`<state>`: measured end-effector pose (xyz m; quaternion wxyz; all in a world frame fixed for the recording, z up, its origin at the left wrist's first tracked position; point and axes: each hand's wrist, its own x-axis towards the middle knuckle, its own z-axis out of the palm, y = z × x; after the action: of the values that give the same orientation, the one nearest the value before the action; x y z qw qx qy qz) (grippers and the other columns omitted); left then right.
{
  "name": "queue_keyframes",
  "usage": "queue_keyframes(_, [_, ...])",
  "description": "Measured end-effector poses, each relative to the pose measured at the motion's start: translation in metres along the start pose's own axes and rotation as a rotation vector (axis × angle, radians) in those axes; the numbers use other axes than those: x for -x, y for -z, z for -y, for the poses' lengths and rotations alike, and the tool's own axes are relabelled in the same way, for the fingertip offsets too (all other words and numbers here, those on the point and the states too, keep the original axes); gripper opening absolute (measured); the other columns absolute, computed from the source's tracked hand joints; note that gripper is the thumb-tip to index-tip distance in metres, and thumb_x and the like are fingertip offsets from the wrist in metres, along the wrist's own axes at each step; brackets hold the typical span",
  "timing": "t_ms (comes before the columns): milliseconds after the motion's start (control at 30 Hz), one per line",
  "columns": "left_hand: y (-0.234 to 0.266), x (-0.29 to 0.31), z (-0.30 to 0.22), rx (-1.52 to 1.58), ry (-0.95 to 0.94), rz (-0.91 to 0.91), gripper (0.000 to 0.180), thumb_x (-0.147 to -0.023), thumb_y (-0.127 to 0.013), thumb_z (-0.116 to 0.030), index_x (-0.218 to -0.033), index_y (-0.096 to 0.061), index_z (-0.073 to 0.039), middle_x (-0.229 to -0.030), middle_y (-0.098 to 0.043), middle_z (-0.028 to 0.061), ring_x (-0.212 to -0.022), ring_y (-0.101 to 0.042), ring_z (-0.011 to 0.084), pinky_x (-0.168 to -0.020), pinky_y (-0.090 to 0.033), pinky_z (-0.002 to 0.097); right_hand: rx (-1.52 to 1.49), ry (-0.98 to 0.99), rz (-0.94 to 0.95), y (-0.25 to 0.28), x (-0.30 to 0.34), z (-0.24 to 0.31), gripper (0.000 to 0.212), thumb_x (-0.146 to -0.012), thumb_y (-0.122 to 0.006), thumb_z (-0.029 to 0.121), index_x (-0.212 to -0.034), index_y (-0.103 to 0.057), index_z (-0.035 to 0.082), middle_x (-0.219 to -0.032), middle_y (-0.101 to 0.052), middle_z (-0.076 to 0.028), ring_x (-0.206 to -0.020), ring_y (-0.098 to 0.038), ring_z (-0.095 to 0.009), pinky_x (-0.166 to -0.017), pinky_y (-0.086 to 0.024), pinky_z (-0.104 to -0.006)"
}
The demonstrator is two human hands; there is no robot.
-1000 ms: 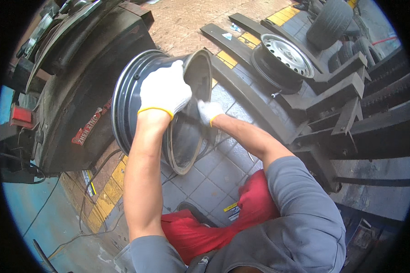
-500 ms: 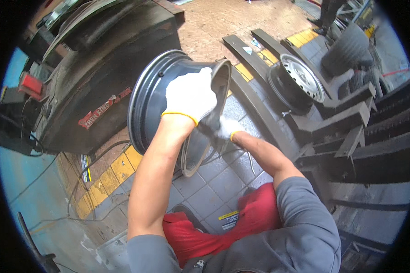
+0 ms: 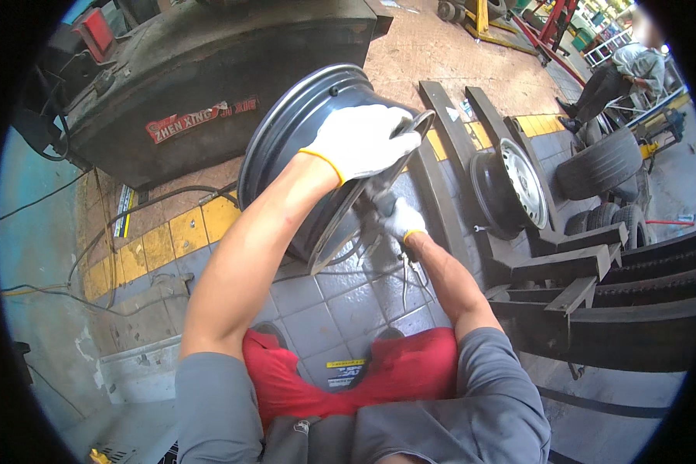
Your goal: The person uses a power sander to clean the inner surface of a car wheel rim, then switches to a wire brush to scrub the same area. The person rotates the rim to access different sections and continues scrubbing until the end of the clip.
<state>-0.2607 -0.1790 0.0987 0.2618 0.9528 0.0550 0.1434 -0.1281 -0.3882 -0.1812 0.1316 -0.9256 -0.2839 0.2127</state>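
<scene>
A black steel wheel rim (image 3: 295,124) without a tyre stands tilted in front of me. My left hand (image 3: 363,143), in a white glove with a yellow cuff, is closed over its upper right edge, thumb along the lip. Lower down, my right hand (image 3: 402,220), gloved alike, is closed at the open face of the rim. A dark, blurred thing shows at its fingers, and I cannot make out what it is. Beneath that hand, a hand tool with two metal handles (image 3: 407,286) lies on the grey tiles.
A large dark machine (image 3: 201,77) stands behind the rim to the left. On the right, steel beams (image 3: 441,124) run along the floor, with a second wheel rim (image 3: 522,185) beside them. Tyres (image 3: 599,164) and a seated person (image 3: 595,93) are farther right. Cables (image 3: 162,197) trail at left.
My view has turned, bringing more of the seated person into sight. The rim is tilted differently, and my left hand's thumb now shows at its edge. My right hand stays at the open face.
</scene>
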Motion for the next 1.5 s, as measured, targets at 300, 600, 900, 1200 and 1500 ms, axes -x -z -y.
queue_keyframes(300, [0.024,0.08,0.065,-0.27,0.172,-0.466,0.076,-0.094,-0.086,-0.04,-0.158,-0.061,-0.008,-0.149,-0.066,0.026,-0.135,-0.066,0.0443,-0.12,-0.051,0.0516,0.107,0.106,-0.223,0.023,-0.031,-0.012,0.065,-0.09,-0.08,0.045,-0.133,-0.061,0.001,-0.116,-0.08,-0.028,-0.106,-0.08,-0.047,-0.093,-0.063,-0.0552])
queue_keyframes(600, [-0.013,0.163,0.186,0.558,0.558,-0.326,0.058,-0.11,-0.078,-0.046,-0.143,-0.07,0.002,-0.128,-0.076,0.0087,-0.119,-0.066,0.0172,-0.109,-0.052,0.0351,0.019,0.165,0.176,-0.011,-0.007,0.008,0.072,-0.082,-0.084,0.043,-0.137,-0.069,-0.001,-0.121,-0.079,-0.029,-0.112,-0.078,-0.048,-0.1,-0.061,-0.0522])
queue_keyframes(900, [-0.045,0.191,0.234,0.269,0.538,-0.386,0.075,-0.118,-0.05,-0.067,-0.107,-0.071,0.004,-0.086,-0.063,0.0058,-0.086,-0.051,0.0167,-0.078,-0.049,0.0418,-0.007,0.183,0.227,-0.005,0.034,0.019,0.058,-0.077,-0.087,0.042,-0.113,-0.081,-0.002,-0.112,-0.082,-0.028,-0.105,-0.081,-0.041,-0.093,-0.063,-0.0491])
queue_keyframes(1200, [0.002,0.197,0.179,0.325,0.532,-0.502,0.068,-0.117,-0.057,-0.064,-0.088,-0.063,-0.003,-0.077,-0.051,-0.0045,-0.077,-0.041,0.0108,-0.067,-0.036,0.0347,0.019,0.262,0.027,0.009,0.021,0.0,0.046,-0.084,-0.081,0.036,-0.118,-0.075,0.005,-0.112,-0.081,-0.027,-0.105,-0.079,-0.048,-0.09,-0.062,-0.0553])
queue_keyframes(1500, [0.057,0.124,0.114,0.022,0.589,-0.212,0.074,-0.118,-0.055,-0.061,-0.114,-0.078,0.008,-0.089,-0.075,0.021,-0.081,-0.063,0.0263,-0.082,-0.052,0.0449,0.035,0.224,0.088,-0.029,0.011,0.022,0.06,-0.085,-0.08,0.036,-0.136,-0.072,0.004,-0.121,-0.081,-0.027,-0.109,-0.08,-0.046,-0.093,-0.063,-0.0536])
